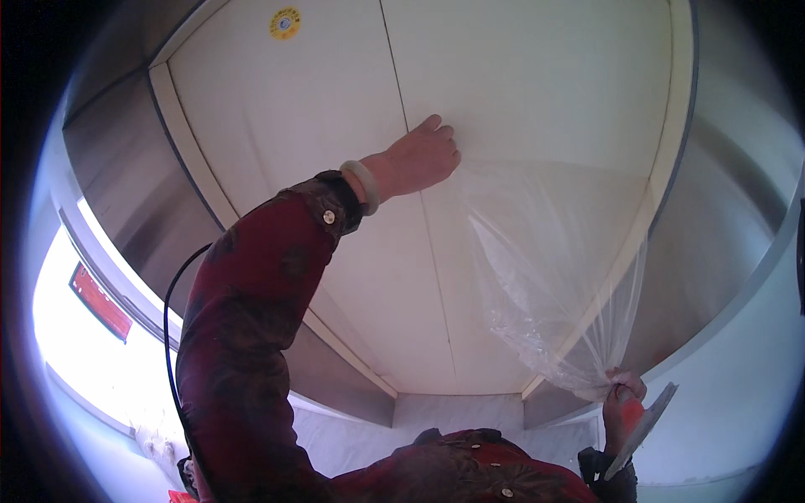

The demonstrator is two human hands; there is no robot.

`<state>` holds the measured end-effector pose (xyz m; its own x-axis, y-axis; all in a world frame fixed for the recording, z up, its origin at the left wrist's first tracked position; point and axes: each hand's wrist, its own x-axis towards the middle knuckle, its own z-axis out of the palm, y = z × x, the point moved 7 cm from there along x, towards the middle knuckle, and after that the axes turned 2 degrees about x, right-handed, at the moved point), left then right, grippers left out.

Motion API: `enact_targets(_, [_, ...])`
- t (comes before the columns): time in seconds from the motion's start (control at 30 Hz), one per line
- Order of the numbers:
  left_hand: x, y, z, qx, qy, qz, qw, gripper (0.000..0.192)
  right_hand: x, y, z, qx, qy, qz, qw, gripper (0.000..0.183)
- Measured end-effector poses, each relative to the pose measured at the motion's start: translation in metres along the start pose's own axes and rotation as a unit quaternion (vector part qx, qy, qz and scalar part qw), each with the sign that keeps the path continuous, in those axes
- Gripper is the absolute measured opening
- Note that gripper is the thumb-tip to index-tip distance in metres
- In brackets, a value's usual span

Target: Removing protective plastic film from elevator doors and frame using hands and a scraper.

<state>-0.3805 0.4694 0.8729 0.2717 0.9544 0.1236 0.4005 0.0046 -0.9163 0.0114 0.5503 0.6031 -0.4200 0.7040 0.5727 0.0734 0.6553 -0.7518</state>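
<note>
My left hand (424,157), with a pale bangle at the wrist, is against the off-white panel door (327,119), beside its dark vertical seam. Its fingers are curled. The upper edge of a clear plastic film (547,251) reaches these fingers, but I cannot tell whether they pinch it. Lower right, my right hand (619,396) grips the film's gathered end. That same hand also holds a flat-bladed tool, perhaps a trowel (641,431), with an orange-red handle. Between the hands the film hangs in loose folds over the panel.
Brushed metal jambs (723,170) flank the panel. A round yellow sticker (285,24) with writing is at its upper left. Pale marbled flooring (352,440) lies below. A black cable (168,327) runs along my left sleeve. Bright light enters at the left, by a red sign (100,302).
</note>
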Motion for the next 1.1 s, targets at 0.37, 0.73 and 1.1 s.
enact_targets(0.37, [-0.001,0.012,-0.002,0.038,0.058,0.077,0.995,0.005,0.009,-0.016,0.002,-0.035,0.091,-0.090,0.991,0.011])
enact_targets(0.73, [0.010,0.019,-0.001,0.117,0.039,0.054,0.991,0.007,0.007,-0.005,0.003,0.022,0.065,-0.055,0.996,0.010])
enact_targets(1.1, [0.013,0.012,-0.017,0.120,-0.024,0.043,0.992,0.006,0.008,-0.004,-0.001,0.065,0.046,-0.008,0.997,0.016])
